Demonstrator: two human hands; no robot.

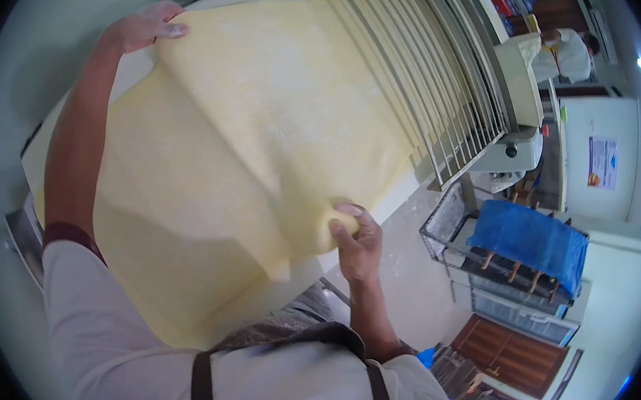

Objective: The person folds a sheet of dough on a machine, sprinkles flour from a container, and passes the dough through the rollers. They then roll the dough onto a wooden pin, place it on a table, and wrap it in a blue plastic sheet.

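Observation:
A wide, pale yellow sheet of dough [292, 83] lies over a white belt surface and runs under a metal bar guard at the far end. My left hand [143, 28] pinches the sheet's far left corner, flour on its fingers. Over at the right edge, my right hand [356, 241] grips a bunched fold of the same sheet between thumb and fingers. A raised crease crosses the dough between both hands. The nearer part of the sheet hangs towards my apron, and its lower end is partly hidden by my body.
The metal bar guard [438, 81] of the sheeter covers the far end. To the right stands a rack draped with a blue cover [530, 245]. Another person [573, 54] in white is at the back. Wooden doors [509, 354] are at lower right.

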